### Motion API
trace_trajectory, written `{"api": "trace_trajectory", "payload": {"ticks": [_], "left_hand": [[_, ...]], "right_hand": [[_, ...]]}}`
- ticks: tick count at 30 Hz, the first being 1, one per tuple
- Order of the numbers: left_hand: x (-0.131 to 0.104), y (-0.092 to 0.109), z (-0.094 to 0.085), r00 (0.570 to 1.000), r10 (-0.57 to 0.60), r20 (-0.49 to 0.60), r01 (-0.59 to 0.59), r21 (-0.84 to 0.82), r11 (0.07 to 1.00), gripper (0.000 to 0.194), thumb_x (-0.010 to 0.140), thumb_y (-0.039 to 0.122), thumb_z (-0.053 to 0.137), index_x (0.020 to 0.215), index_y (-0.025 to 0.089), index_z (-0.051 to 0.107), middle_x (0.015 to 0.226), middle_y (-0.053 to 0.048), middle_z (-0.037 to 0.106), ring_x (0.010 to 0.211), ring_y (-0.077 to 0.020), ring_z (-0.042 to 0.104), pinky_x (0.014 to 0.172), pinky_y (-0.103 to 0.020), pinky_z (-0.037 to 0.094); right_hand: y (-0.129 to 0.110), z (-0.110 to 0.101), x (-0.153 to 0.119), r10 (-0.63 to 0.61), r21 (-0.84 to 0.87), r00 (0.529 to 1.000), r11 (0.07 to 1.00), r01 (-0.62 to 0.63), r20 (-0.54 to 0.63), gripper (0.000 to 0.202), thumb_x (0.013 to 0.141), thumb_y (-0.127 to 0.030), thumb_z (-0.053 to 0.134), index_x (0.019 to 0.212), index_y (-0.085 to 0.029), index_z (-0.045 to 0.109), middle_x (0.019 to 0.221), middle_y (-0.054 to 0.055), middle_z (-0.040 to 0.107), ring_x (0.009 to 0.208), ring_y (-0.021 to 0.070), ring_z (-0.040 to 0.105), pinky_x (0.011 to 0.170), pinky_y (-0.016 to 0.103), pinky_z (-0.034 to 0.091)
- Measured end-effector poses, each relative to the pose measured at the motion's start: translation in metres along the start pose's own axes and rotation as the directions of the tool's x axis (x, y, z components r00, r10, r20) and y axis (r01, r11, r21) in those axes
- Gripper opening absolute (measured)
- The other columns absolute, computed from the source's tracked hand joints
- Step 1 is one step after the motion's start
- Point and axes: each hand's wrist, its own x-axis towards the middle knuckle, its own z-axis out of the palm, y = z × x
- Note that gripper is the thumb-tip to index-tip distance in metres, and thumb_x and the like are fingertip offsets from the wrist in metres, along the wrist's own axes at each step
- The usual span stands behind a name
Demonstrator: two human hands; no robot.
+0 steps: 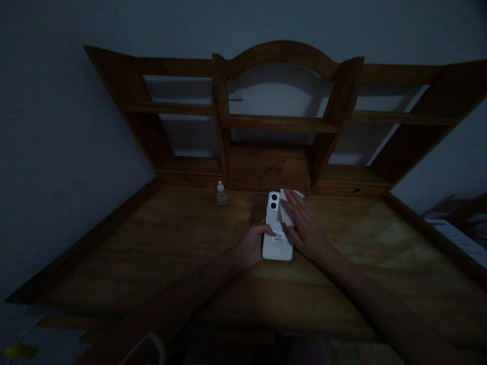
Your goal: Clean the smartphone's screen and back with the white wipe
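Gripping phone (pixel 277 248) — left hand (pixel 251 247), closed; right hand (pixel 306 230) — pressing white cloth (pixel 288 217)

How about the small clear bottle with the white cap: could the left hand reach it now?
Probably yes: only bare wooden desk lies between the left hand and the small clear bottle, though that hand would first have to let go of the white rectangular phone.

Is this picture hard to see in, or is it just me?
Head view: dim all over, darkest along the bottom edge; a faint pale sheen on the right of the desk; wide-angle stretch at the shelf unit's outer ends; the small print on the white phone is unreadable.
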Motion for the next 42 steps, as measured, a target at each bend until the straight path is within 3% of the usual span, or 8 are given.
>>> {"api": "trace_trajectory", "payload": {"ticks": [15,42], "left_hand": [[-0.0024,0.0020,0.0055,0.999,-0.012,-0.051,0.012,-0.007,1.000,0.068,0.063,0.004,0.056,0.131,0.015,0.059,0.100,-0.010,0.071,0.094,-0.0268,0.069,0.093,-0.041,0.050],[-0.0034,0.0015,0.0025,1.000,0.016,0.003,-0.016,0.038,0.999,0.070,0.060,0.009,0.061,0.129,0.015,0.058,0.104,-0.011,0.070,0.098,-0.0284,0.067,0.091,-0.041,0.050]], "right_hand": [[0.0004,0.0006,-0.0004,0.004,-0.035,1.000,0.999,-0.003,0.012,0.068,0.100,-0.025,0.046,0.163,-0.023,0.019,0.172,0.008,0.016,0.158,0.0308,0.016,0.126,0.060,0.026],[0.0010,-0.0007,0.0004,-0.002,-0.069,1.000,0.998,0.003,0.019,0.069,0.099,-0.023,0.047,0.163,-0.023,0.019,0.171,0.008,0.017,0.158,0.0302,0.016,0.126,0.060,0.026]]}}
